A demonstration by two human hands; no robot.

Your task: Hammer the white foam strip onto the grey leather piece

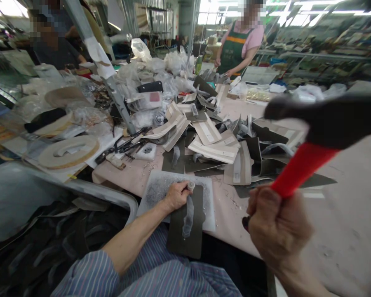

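Hammer (306, 161) in right hand (278, 222); left hand (175, 197) on leather (185, 243).

Passage over pale tabletop (225, 214), piled cut panels (213, 140) blocking ahead, metal rail (111, 190) left

The hammer (303, 169) has a shiny red plastic handle. The dark sheet (185, 243) is dull, with a rough white patch.
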